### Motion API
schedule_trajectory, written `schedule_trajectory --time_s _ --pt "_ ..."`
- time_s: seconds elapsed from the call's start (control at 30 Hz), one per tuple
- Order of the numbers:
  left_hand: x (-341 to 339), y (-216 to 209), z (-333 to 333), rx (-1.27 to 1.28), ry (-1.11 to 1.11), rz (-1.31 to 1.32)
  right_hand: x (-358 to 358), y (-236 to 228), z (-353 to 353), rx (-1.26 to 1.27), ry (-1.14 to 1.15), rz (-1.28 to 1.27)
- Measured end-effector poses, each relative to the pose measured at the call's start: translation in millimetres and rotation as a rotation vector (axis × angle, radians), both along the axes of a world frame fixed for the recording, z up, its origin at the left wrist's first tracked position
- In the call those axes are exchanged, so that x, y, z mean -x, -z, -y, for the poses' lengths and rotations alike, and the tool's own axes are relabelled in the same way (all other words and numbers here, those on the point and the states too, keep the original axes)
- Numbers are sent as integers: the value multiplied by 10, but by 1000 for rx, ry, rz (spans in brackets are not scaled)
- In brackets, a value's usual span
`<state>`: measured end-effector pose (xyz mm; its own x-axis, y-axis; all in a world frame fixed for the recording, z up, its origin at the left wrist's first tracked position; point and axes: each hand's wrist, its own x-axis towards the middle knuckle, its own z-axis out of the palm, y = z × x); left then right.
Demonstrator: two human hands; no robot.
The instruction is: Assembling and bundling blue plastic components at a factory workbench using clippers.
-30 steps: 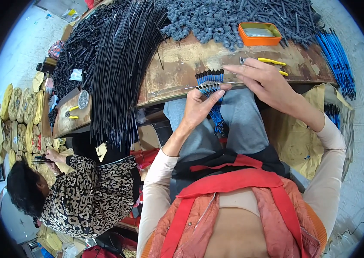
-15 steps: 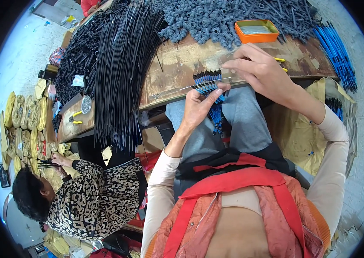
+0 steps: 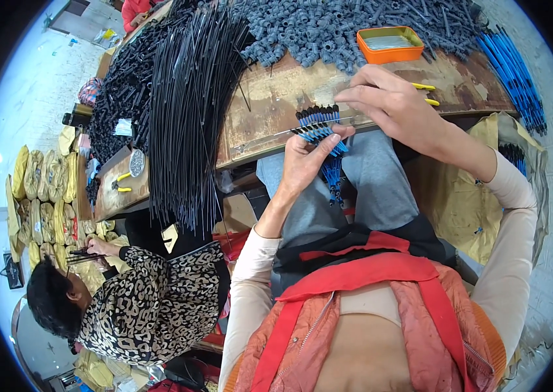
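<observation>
My left hand (image 3: 309, 157) is closed around a fanned bundle of thin blue rods (image 3: 332, 171) with black tips, held over my lap at the table's front edge. Across the bundle, just below the upper tips, lies a thin straight wire-like strip (image 3: 297, 130). To the right and slightly above, my right hand (image 3: 391, 104) hovers with thumb and fingers bent together in a pinch near the bundle's upper tips. Whatever the pinch holds, if anything, is too small to make out.
On the wooden table (image 3: 260, 98) lie long black rods (image 3: 188, 117), grey plastic fittings (image 3: 316, 29), an orange tin (image 3: 391, 55) and yellow-handled pliers (image 3: 430, 102). More blue rods (image 3: 511, 78) lie at the right end. A co-worker (image 3: 152, 300) sits at my left; an open sack (image 3: 462, 209) stands at my right.
The view has shifted slightly. My left hand still grips the blue rods, and my right hand keeps its pinched pose close to them with little visible movement.
</observation>
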<state>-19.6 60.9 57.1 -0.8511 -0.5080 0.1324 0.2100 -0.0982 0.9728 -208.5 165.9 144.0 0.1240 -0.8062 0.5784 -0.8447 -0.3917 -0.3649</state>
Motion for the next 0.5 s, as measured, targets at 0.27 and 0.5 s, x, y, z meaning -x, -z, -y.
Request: schedule_trajectory --time_s 0.27,0.5 --pt "30 -19 -32 -30 -18 -25 -109 -15 -51 46 65 -72" --pt "33 -40 -71 -76 -45 -42 -154 62 -37 27 56 85"
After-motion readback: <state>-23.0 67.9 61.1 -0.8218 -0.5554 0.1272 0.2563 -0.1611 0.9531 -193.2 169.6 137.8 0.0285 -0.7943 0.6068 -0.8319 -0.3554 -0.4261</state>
